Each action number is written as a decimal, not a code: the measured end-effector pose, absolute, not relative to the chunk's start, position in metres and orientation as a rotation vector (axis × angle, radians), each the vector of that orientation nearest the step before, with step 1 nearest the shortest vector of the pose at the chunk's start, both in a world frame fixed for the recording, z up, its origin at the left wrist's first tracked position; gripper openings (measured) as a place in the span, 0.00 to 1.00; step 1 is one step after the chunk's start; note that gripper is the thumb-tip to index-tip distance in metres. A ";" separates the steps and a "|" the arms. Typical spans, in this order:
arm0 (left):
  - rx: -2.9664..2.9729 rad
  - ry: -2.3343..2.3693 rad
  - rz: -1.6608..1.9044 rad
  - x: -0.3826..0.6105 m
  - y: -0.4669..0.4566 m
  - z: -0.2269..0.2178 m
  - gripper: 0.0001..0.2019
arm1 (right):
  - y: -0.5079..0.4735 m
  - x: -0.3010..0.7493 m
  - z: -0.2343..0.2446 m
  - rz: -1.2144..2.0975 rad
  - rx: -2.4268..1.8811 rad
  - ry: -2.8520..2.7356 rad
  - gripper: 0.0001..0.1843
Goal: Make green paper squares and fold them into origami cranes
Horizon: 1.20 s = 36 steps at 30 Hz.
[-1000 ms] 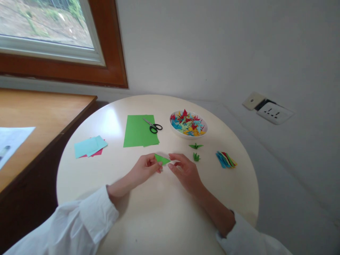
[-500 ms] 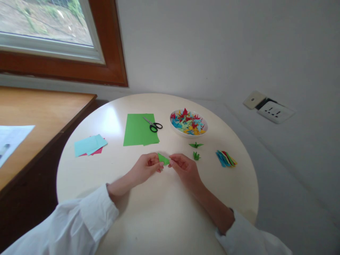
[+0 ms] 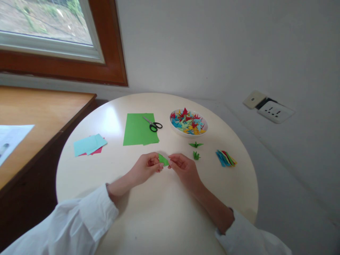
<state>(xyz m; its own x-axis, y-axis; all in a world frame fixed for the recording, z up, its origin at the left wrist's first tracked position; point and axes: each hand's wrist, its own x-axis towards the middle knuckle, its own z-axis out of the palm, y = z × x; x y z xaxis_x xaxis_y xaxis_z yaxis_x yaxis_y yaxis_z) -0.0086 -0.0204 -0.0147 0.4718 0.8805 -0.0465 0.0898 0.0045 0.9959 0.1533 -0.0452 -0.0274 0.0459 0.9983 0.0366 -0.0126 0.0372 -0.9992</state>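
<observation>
On the round cream worktop (image 3: 159, 212) by the window, a full green sheet (image 3: 138, 129) lies flat at 11 o'clock from the centre. A white bowl (image 3: 186, 135) heaped with paper cranes of many colours stands at 1 o'clock. Light blue sheets (image 3: 89, 145) over a pink one sit near the rim at 9 o'clock. My left hand (image 3: 145, 168) and right hand (image 3: 184, 168) meet at the centre, white sleeves pushed back. A fanned stack of coloured strips (image 3: 225, 158) lies at 3 o'clock. Black-handled scissors (image 3: 152, 124) rest at 12 o'clock, blades on the green sheet's upper right corner. Two small green cranes (image 3: 196, 144) stand at 2 o'clock, between bowl and hands. The folded green piece (image 3: 163, 159) is held just above the worktop's centre: my left fingers are closed tight on its left end, my right fingers pinched shut on its right tip.
</observation>
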 end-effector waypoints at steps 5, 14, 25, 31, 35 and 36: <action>1.468 0.908 0.770 -0.009 -0.021 -0.014 0.15 | -0.045 0.155 -0.027 1.110 -1.218 -1.236 0.11; 1.481 0.885 0.757 -0.010 -0.022 -0.011 0.13 | -0.045 0.154 -0.030 1.135 -1.224 -1.278 0.12; 1.495 0.765 0.785 -0.010 -0.027 -0.019 0.20 | -0.047 0.156 -0.029 1.060 -1.280 -1.545 0.09; 1.448 0.815 0.781 -0.010 -0.027 -0.016 0.24 | -0.048 0.155 -0.021 1.008 -1.309 -1.554 0.09; 1.398 0.844 0.776 -0.010 -0.024 -0.015 0.19 | -0.049 0.154 -0.021 1.014 -1.290 -1.497 0.08; 1.404 0.849 0.777 -0.010 -0.024 -0.015 0.17 | -0.049 0.154 -0.022 1.016 -1.282 -1.476 0.08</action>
